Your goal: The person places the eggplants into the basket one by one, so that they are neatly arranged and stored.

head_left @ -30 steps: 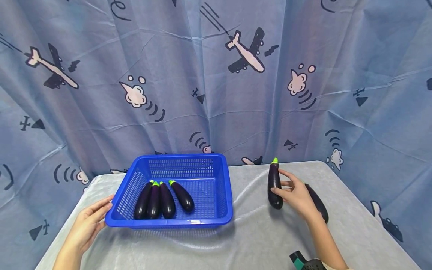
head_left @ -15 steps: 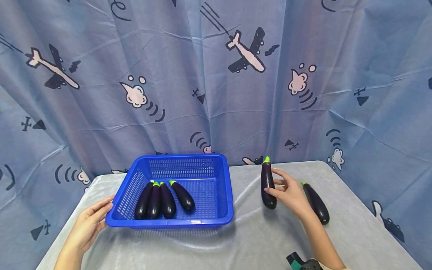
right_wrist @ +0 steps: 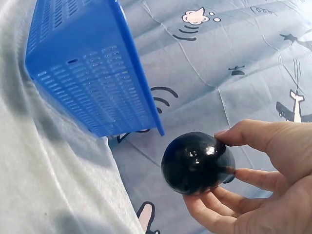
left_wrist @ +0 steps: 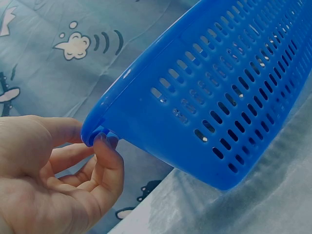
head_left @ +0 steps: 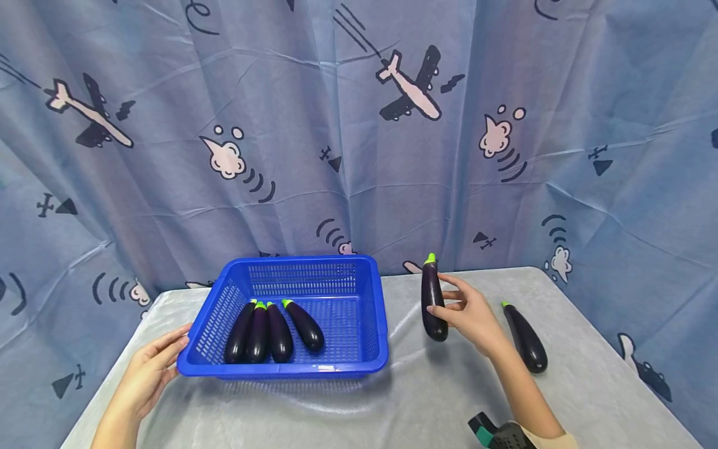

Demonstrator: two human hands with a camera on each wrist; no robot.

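Observation:
In the head view a blue plastic basket (head_left: 359,337) stands left of centre, with several dark purple eggplants lying in its left half. My left hand (head_left: 148,369) pinches the basket's left rim, and in the left wrist view the fingers (left_wrist: 109,168) curl under that rim with the thumb above. Right of the basket, my right hand (head_left: 470,315) grips an eggplant (head_left: 432,302) between thumb and fingers, its green stem end up, raised above the table. In the right wrist view, the round bottom of this eggplant (right_wrist: 192,163) faces the camera.
Another eggplant (head_left: 525,340) lies on the table to the right of my right forearm. A pale cloth covers the table (head_left: 404,399). Behind it hangs a blue curtain (head_left: 348,156) printed with planes and clouds.
My right hand has carried its eggplant leftward toward the basket and slightly up, uncovering the eggplant on the right. My left hand stays on the basket rim.

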